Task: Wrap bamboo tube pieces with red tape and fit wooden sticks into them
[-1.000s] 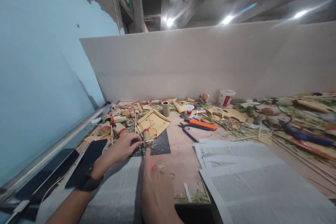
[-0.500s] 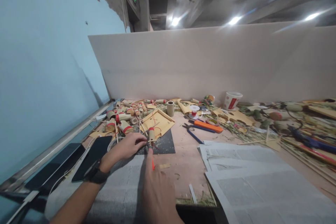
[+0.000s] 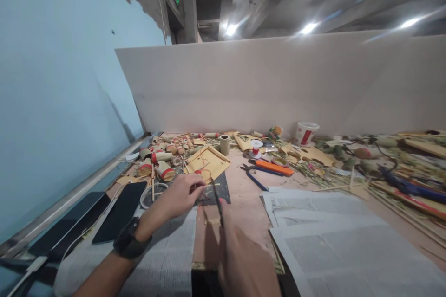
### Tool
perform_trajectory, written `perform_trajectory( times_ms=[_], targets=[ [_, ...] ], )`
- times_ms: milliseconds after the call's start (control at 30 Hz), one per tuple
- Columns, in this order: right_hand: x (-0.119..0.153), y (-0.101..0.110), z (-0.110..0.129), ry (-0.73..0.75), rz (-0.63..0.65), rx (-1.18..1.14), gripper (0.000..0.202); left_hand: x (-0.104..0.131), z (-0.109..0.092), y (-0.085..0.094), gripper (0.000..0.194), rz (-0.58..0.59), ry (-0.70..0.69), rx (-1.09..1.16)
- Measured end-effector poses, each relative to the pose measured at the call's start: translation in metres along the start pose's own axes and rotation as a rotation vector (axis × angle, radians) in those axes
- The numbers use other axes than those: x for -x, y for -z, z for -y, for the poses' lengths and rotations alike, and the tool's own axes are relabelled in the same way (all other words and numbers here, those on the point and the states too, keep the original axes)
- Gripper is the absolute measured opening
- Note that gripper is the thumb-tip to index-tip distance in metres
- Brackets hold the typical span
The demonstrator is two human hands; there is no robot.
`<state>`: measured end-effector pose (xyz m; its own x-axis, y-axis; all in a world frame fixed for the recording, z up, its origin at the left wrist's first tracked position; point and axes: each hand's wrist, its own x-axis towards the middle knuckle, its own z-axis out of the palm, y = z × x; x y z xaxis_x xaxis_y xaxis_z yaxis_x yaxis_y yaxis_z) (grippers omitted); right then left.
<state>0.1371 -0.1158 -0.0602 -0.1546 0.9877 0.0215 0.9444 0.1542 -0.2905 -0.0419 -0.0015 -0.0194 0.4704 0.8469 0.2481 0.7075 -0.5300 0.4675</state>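
My left hand [image 3: 183, 191], with a dark watch on its wrist, is closed in a pinch over the black mat [image 3: 223, 190]. At its fingertips is a small bamboo piece with a red end [image 3: 198, 172], mostly covered by the fingers. A thin pale stick [image 3: 213, 184] pokes out to the right of them. My right hand [image 3: 240, 250], somewhat blurred, grips a slim dark tool [image 3: 216, 197] with a bit of orange-red near it. The tool's tip points up, just right of the left fingertips. Its exact kind is unclear. Behind both hands lies a yellow wooden board [image 3: 218, 167] with a raised edge.
Red-banded bamboo pieces [image 3: 163, 170] pile up at the back left. Blue-handled pliers [image 3: 256, 178], an orange-handled tool [image 3: 273, 167], a spool of red thread [image 3: 256, 148] and a paper cup [image 3: 306, 133] stand or lie farther back. Newspapers [image 3: 324, 241] and a phone [image 3: 120, 213] flank the hands.
My right hand has moved right and away from the left fingertips, with the dark tool. My left hand has shifted slightly right, and the bamboo piece now shows less.
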Motion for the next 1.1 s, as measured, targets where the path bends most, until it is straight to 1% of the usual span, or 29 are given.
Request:
perform_trajectory(
  times_ms=[67, 133, 200, 300, 467, 700, 833, 967, 1100],
  targets=[
    [0.011, 0.004, -0.024, -0.037, -0.048, -0.032, 0.084, -0.005, -0.014, -0.004, 0.023, 0.006, -0.005, 0.02],
    [0.02, 0.009, -0.043, -0.088, -0.096, -0.041, 0.073, -0.011, -0.025, -0.009, 0.022, 0.018, -0.014, 0.047],
    [0.025, 0.015, -0.055, -0.125, -0.131, -0.046, 0.065, -0.015, -0.034, -0.014, 0.021, 0.033, -0.024, 0.072],
    [0.028, 0.02, -0.063, -0.174, -0.148, -0.045, 0.062, -0.02, -0.041, -0.02, 0.021, 0.048, -0.039, 0.088],
    [0.032, 0.021, -0.067, -0.196, -0.131, -0.063, 0.06, -0.025, -0.043, -0.03, 0.02, 0.045, -0.063, 0.078],
    [0.038, 0.017, -0.071, -0.207, -0.079, -0.056, 0.061, -0.03, -0.046, -0.043, 0.02, 0.06, -0.051, 0.052],
    [0.036, 0.014, -0.065, -0.224, -0.026, -0.083, 0.062, -0.032, -0.046, -0.051, 0.019, 0.123, -0.027, -0.004],
    [0.031, 0.007, -0.055, -0.237, 0.056, -0.079, 0.066, -0.029, -0.043, -0.061, 0.023, 0.152, -0.034, -0.037],
    [0.028, 0.001, -0.048, -0.251, 0.068, -0.045, 0.07, -0.025, -0.04, -0.068, 0.02, 0.177, -0.029, -0.07]
  ],
)
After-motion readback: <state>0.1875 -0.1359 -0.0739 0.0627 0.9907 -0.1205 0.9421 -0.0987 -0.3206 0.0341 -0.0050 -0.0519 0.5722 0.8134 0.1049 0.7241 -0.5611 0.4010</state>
